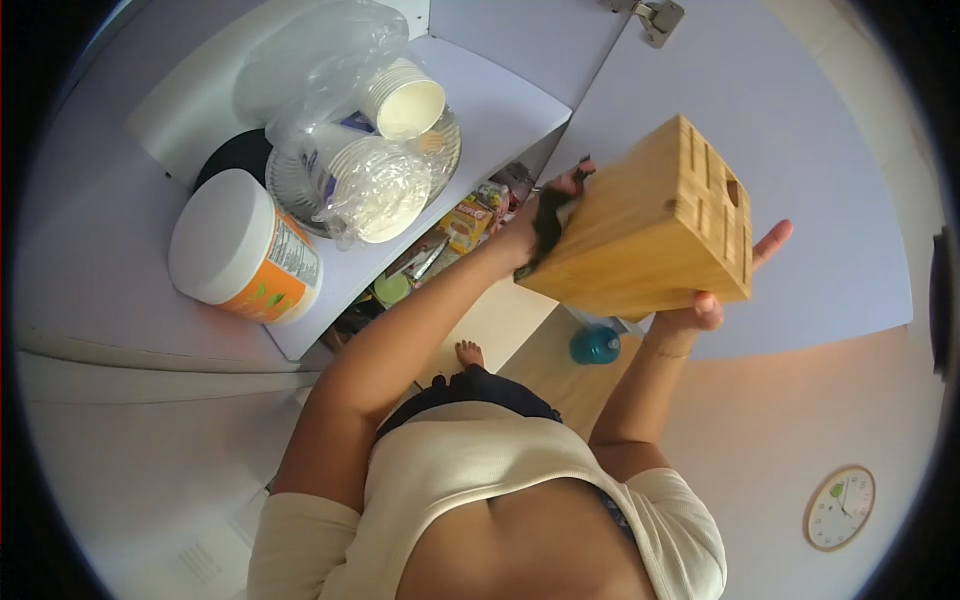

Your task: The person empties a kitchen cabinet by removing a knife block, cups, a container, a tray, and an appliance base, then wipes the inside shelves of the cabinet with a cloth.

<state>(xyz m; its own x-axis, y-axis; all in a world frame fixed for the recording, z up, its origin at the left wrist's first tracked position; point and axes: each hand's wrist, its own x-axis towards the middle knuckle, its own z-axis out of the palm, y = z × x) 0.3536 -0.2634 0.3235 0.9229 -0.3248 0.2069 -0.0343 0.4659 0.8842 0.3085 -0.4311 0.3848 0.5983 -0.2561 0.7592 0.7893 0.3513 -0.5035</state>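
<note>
A light wooden knife block is held up tilted in front of me, its slotted face turned to the right and no knives showing in the slots. My right hand grips its lower right end, with the thumb on the near side and a finger showing beyond the far edge. On the left side of the block, my left hand is closed on a dark cloth that touches the wood. Part of the left hand's fingers is hidden by the cloth and the block.
To the left, a cabinet shelf bears a white tub with an orange label, stacked paper cups, plates and clear plastic wrapping. Packets lie below it. An open cabinet door stands right; a blue bottle is below.
</note>
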